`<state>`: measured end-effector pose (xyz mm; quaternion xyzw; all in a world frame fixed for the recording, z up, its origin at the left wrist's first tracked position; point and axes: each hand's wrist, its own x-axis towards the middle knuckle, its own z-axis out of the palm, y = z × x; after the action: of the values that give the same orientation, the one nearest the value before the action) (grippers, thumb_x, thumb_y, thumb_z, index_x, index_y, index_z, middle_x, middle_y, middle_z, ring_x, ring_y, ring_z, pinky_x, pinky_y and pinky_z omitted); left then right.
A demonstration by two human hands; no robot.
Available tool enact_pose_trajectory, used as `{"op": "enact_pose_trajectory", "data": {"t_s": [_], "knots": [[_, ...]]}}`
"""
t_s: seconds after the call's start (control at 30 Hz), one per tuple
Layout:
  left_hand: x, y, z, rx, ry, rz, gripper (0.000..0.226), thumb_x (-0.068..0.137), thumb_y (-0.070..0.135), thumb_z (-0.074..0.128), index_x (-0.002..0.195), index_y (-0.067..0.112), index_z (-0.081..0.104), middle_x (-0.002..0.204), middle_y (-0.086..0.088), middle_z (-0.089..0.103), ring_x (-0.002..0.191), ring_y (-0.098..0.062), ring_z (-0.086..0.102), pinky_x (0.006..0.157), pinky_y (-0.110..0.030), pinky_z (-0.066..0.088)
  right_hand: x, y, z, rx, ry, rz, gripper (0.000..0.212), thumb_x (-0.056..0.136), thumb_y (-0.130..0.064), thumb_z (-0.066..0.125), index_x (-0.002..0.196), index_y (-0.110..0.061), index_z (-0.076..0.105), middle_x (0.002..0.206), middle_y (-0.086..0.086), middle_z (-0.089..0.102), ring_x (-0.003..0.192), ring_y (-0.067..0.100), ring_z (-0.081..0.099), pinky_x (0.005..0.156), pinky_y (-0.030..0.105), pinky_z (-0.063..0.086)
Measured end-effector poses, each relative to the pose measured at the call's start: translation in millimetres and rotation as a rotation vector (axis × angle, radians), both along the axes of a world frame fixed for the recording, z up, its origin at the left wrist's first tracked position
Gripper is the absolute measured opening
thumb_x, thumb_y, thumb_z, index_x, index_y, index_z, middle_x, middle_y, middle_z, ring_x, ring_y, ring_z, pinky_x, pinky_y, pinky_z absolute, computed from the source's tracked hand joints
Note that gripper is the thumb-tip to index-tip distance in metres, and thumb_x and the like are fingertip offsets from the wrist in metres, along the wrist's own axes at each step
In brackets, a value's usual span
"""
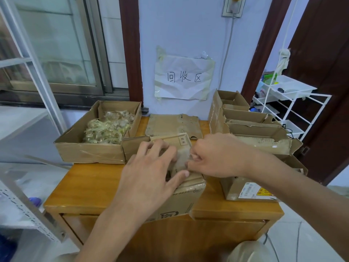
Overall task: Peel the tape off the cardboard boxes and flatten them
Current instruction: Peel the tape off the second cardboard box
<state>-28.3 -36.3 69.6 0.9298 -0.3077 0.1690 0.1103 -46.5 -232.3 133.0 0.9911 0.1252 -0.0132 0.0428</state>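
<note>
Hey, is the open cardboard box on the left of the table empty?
No, the open brown cardboard box on the left holds a heap of crumpled clear tape.

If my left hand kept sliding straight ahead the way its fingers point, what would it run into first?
Probably the right hand. The left hand lies on the box, fingers aimed up and to the right at the tape the right hand pinches. Depth is unclear; the flattened cardboard lies further back.

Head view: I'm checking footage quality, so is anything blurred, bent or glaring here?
Head view: wide-angle bending curves the window frame and door frame at the edges; the right hand and the tape it pinches look slightly smeared; lighting is soft and even, with no harsh glare.
</note>
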Motion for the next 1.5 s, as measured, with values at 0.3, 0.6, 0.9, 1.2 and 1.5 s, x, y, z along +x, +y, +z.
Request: {"op": "enact_pose_trajectory", "data": {"t_s": [0.3,0.6,0.9,1.2,1.5], "knots": [[-2,3,-2,-0.02,0.0,0.014,0.038,0.093,0.077,0.026,0.104,0.043,0.039,0.129,0.023,0.04,0.123,-0.008,0.037,0.076,-0.026,0.042,1,-22,-32,0.878,0.274,-0.097,0.037,0.104,-0.014,0.053,0.073,0.006,0.052,0.06,0.021,0.058,0.049,0.017,0.063,0.049,0.024,0.048],[-7,-2,-1,-0.002,-0.023,0.012,0.03,0.094,0.074,0.026,0.1,0.044,0.028,0.14,0.018,0.042,0.13,-0.012,0.037,0.093,-0.032,0.047,-13,-10,-43,0.779,-0.058,-0.129,0.049,0.103,-0.036,0.057,0.062,-0.009,0.052,0.048,0.002,0.049,0.042,0.011,0.051,0.046,0.033,0.043],[-3,-10,9,0.061,-0.026,0.034,0.036,0.096,0.073,0.023,0.109,0.042,0.036,0.138,0.018,0.042,0.128,-0.012,0.038,0.087,-0.029,0.046,13,-13,4,0.047,0.11,-0.019,0.052,0.105,-0.054,0.05,0.073,-0.013,0.056,0.063,-0.001,0.051,0.059,0.017,0.049,0.053,0.031,0.033],[9,-7,6,0.043,0.099,0.083,0.035,0.093,0.075,0.029,0.106,0.044,0.039,0.134,0.022,0.04,0.121,-0.007,0.04,0.067,-0.028,0.042,12,-27,-37,0.987,0.284,-0.096,0.038,0.111,-0.016,0.046,0.075,-0.008,0.055,0.054,-0.002,0.059,0.049,0.015,0.062,0.047,0.021,0.049],[6,-11,10,0.048,0.095,0.1,0.037,0.094,0.074,0.03,0.107,0.041,0.042,0.137,0.02,0.042,0.125,-0.009,0.038,0.072,-0.028,0.041,7,-14,-51,1.057,0.072,-0.242,0.053,0.108,-0.044,0.051,0.074,-0.004,0.062,0.051,-0.001,0.059,0.047,0.019,0.062,0.047,0.029,0.045]]}}
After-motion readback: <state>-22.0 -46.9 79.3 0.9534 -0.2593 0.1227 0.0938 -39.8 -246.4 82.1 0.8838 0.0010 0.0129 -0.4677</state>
